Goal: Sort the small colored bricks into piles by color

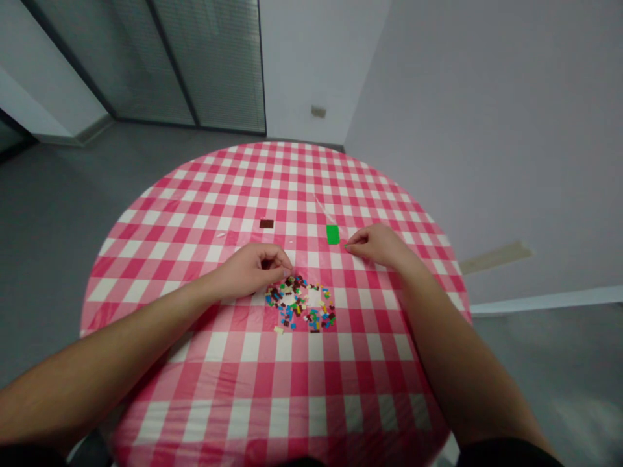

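A loose pile of small multicoloured toy bricks (pixel 298 306) lies on the checked tablecloth in front of me. My left hand (pixel 260 267) is at the pile's far left edge, its thumb and fingers pinched together low over the bricks; what is between the fingertips is too small to make out. Farther right, my right hand (pixel 376 245) pinches a tiny green brick (pixel 346 246) just above the cloth. Close to its fingertips, on the left, lies a flat green rectangle (pixel 332 235). A dark brown rectangle (pixel 267 224) lies beyond my left hand, apart from it.
The round table (pixel 272 415) has a red and white checked plastic cover with creases. A white wall (pixel 496 143) stands close along its right side. Behind the table are a wall socket (pixel 318 111) and a glass partition with blinds (pixel 214 65).
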`<state>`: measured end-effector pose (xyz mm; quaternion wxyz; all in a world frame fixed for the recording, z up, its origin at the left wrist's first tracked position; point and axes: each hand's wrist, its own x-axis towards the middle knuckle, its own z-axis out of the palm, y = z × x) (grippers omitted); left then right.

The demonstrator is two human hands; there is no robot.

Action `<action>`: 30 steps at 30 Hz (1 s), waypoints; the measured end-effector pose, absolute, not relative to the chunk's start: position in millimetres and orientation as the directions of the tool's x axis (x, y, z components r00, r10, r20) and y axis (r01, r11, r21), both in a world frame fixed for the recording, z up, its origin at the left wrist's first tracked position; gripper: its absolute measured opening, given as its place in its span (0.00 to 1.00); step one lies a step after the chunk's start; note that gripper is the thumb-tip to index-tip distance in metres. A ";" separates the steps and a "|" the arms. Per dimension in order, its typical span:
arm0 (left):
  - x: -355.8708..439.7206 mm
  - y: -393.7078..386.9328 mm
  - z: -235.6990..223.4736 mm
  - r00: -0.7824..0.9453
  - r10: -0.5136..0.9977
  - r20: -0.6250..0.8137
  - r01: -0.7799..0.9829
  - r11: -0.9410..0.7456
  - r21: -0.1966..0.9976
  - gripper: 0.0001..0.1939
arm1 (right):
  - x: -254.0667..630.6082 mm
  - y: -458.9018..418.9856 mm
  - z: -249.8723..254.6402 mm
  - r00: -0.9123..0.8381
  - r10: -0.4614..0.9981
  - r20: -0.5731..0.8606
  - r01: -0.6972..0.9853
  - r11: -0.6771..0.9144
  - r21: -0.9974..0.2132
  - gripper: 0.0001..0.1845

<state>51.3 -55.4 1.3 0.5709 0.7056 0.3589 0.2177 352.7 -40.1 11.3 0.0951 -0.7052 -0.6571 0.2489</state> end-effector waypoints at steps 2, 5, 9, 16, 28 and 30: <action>51.3 -55.4 1.9 0.651 0.752 -0.103 0.259 -0.092 0.961 0.09 | 349.3 -40.7 10.7 0.016 0.978 -0.206 0.882 -0.111 -0.457 0.06; 51.4 -55.5 1.9 0.654 0.748 -0.108 0.263 -0.091 0.961 0.09 | 347.2 -40.9 7.7 0.018 0.983 -0.182 0.887 -0.100 -0.451 0.08; 51.7 -55.7 1.5 0.650 0.753 -0.107 0.265 -0.093 0.960 0.08 | 347.2 -39.2 2.2 0.000 0.988 -0.157 0.888 -0.072 -0.454 0.07; 51.5 -55.6 2.6 0.651 0.752 -0.104 0.261 -0.094 0.961 0.08 | 348.6 -36.5 -5.8 -0.031 0.993 -0.113 0.898 -0.022 -0.440 0.07; 51.7 -55.3 2.7 0.653 0.750 -0.104 0.262 -0.095 0.960 0.08 | 348.8 -35.1 -10.5 -0.049 0.995 -0.085 0.897 0.007 -0.442 0.07; 51.6 -55.2 2.6 0.652 0.751 -0.103 0.261 -0.095 0.961 0.08 | 348.8 -35.2 -10.8 -0.049 0.995 -0.084 0.896 0.007 -0.444 0.08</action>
